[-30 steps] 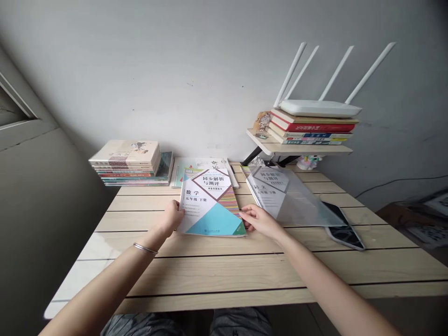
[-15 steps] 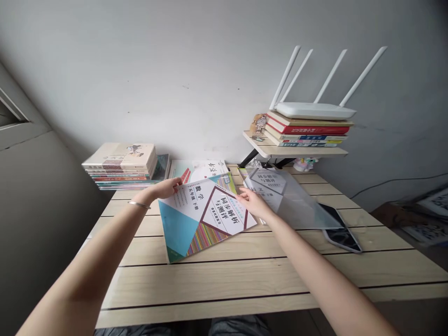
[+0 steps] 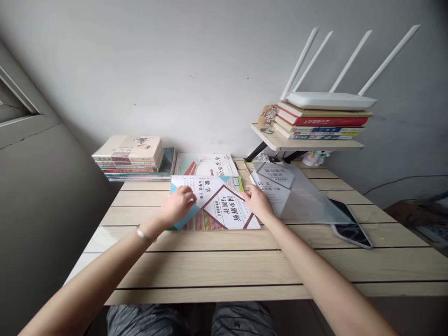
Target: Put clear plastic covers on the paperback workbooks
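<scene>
Pressing palm-down mid-frame, left hand (image 3: 180, 204), fingers loosely spread and gripping nothing, lies on workbook (image 3: 224, 206); right hand (image 3: 259, 203) touches its right edge, possibly pinching; cannot tell.

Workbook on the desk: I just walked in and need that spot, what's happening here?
A person has both hands on the workbook, which lies flat on the desk, its title upside down. The left hand rests on the cover; the right hand touches the right edge. A clear sleeve covers another book beside it.
</scene>
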